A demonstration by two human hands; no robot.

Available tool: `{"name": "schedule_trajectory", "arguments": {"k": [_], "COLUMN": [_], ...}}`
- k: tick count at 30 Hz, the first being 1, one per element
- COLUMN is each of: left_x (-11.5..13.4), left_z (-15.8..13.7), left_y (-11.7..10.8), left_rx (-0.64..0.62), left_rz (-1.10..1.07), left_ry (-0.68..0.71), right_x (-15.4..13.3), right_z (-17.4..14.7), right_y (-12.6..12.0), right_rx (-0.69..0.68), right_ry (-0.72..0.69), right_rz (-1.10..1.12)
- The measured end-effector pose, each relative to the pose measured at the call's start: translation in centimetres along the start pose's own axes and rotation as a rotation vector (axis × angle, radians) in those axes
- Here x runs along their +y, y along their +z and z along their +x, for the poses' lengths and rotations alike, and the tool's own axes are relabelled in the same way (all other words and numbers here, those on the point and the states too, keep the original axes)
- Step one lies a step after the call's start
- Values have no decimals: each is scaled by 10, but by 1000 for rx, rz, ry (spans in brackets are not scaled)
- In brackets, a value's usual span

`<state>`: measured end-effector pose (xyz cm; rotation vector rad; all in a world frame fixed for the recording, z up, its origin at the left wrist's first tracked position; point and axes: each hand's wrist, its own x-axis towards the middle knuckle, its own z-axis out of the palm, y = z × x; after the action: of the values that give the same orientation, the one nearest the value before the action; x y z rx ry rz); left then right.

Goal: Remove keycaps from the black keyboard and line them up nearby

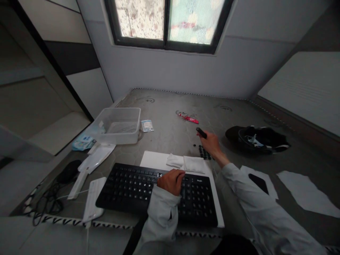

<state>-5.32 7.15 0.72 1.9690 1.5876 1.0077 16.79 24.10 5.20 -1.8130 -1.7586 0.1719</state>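
A black keyboard [124, 187] lies in front of me with part of its top rows showing bare spots between keys. Curled over its upper middle is my left hand [171, 181], fingers closed; whatever they may hold is hidden. My right hand [211, 143] is beyond the keyboard to the right, wrapped round a short black stick-like tool [201, 132] that points up and left. Small loose black keycaps [204, 153] are grouped on the surface beside and below that hand. Folded white cloths [193, 164] lie on a white sheet [151, 159] partly under the keyboard.
A clear plastic box [122, 138] stands back left, with a small white packet [147, 125] beside it. A red wrapper-like strip [188, 118] lies farther back. On the right are a black cap [239, 136], a dark phone-like slab [258, 183] and paper [308, 191]. Cables [47, 202] lie left.
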Motion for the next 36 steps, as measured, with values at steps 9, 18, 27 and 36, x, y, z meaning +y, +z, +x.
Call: {"name": "schedule_trajectory", "arguments": {"k": [9, 18, 27, 36], "left_x": [12, 15, 18, 22], "left_z": [-2, -6, -1, 0], "left_y": [-4, 1, -1, -5], "left_rx": [142, 102, 57, 37], "left_rz": [44, 337, 330, 310], "left_ry": [-23, -117, -239, -253], "right_x": [-52, -68, -78, -84], "right_z": [-127, -182, -178, -179], "right_y": [-18, -13, -14, 2], "right_rx": [359, 100, -149, -165], "right_ry": [181, 158, 313, 221], "right_rz": [1085, 1622, 1799, 1585]}}
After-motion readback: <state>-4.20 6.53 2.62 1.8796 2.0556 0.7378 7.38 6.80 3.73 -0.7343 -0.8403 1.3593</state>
